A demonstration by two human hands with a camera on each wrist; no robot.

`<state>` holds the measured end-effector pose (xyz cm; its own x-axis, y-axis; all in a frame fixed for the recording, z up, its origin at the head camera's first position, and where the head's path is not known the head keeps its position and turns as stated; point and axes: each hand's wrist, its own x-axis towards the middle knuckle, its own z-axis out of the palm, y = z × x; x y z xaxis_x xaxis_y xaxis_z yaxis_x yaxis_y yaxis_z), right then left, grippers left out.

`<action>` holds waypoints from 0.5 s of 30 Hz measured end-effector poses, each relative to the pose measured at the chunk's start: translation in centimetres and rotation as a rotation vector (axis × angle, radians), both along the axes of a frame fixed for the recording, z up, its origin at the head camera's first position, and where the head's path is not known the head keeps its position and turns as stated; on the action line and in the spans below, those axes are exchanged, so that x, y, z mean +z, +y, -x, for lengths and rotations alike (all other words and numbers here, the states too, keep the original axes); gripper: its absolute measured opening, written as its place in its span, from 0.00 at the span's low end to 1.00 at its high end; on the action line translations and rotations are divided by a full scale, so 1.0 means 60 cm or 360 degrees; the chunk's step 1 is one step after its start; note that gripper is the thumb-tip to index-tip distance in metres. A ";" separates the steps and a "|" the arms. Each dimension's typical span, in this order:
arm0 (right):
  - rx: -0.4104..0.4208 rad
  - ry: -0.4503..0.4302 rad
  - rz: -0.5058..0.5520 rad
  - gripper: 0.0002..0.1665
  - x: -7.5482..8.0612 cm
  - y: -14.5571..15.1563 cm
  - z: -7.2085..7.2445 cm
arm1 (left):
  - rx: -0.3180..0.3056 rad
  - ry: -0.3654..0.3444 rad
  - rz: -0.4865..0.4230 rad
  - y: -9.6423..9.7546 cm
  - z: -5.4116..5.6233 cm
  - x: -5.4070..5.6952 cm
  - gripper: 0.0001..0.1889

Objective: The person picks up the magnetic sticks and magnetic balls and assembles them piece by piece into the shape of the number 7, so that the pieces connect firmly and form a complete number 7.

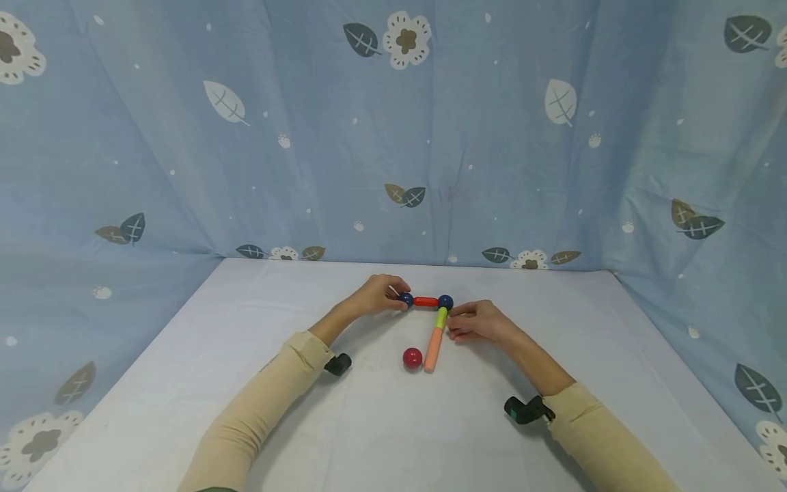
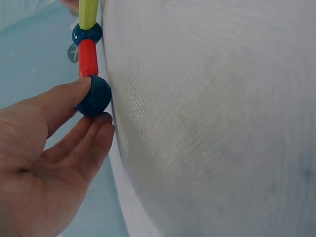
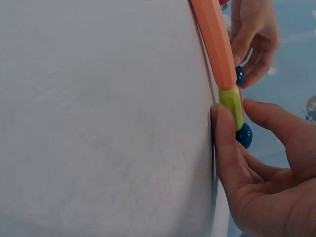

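My left hand pinches a dark blue ball between thumb and fingertips. A short red rod joins this ball to a second blue ball on the right. From that second ball a yellow-green rod runs toward the front, followed in line by a longer orange rod. Beside the yellow-green rod is my right hand, its thumb and index fingertips parted at the rod's sides in the right wrist view. Left of the orange rod's front end lies a dark red ball.
A white cloth covers the table. Behind and beside it hangs a blue curtain with leaf and flower prints. Black devices are strapped at both wrists, near the beige sleeves.
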<state>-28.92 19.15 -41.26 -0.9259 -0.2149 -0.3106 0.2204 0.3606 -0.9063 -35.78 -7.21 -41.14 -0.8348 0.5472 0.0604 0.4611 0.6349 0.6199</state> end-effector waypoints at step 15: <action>0.0221 0.0510 -0.0585 0.25 0.005 0.003 -0.027 | 0.0000 0.0030 -0.0020 -0.021 -0.009 0.006 0.19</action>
<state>-27.29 19.35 -40.96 -0.9576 -0.2726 -0.0938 -0.1208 0.6749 -0.7280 -35.27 -8.44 -40.75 -0.8335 0.5463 0.0828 0.4727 0.6273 0.6189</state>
